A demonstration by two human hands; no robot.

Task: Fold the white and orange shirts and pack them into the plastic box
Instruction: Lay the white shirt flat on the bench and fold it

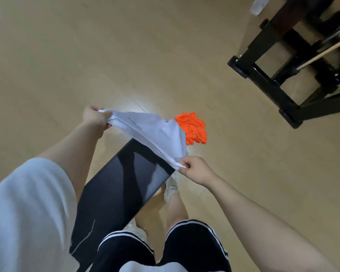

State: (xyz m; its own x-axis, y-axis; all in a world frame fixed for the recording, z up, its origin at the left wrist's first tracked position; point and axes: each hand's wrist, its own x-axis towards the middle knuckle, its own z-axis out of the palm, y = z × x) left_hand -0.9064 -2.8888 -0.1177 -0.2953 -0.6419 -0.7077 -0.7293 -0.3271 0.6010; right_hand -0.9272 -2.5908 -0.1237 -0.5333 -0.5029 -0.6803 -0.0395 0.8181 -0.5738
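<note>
Between both hands (94, 117): white shirt (151, 132).

Faint grey lettering on the white shirt (145, 128), too blurred to read

A person seen from above, looking down their own body. A loose white short sleeve (28, 203) fills the 8 o'clock part of the view, its hem ending above the elbow. Both forearms are bare down to the left hand (95, 118) and right hand (197, 170). At 6 o'clock are black shorts (186, 244) with two thin white stripes around each leg hem. Below the shorts are bare legs ending in pale, off-white sneakers (171, 188) with white socks.
</note>
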